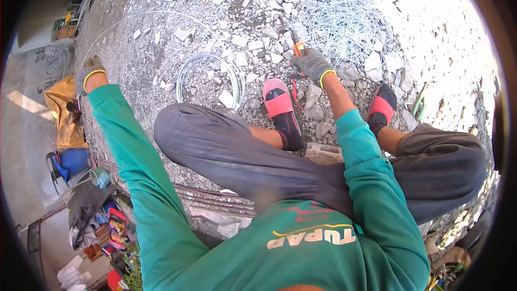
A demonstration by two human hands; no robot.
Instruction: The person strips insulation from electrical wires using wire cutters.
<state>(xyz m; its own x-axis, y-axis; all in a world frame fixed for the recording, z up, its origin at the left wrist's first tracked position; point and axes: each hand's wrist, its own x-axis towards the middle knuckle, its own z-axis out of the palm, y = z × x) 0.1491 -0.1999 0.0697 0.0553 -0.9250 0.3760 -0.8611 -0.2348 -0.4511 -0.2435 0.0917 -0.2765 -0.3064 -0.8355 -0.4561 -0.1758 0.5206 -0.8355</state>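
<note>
My left hand, in a grey glove with a yellow cuff, is stretched far out to the left, its fingers closed on the end of a thin wire. The wire arcs over the gravel toward the right. My right hand, gloved alike, is wrapped round the orange handle of a tool, whose dark metal part points up and away. A coil of wire lies on the gravel between my hands. Just beyond my right hand is a heap of loose cut wires.
Gravel and broken stones cover the ground. A concrete block lies between my feet, which wear red sandals. Metal rods lie behind my knee. At the left are a brown sack and a blue container.
</note>
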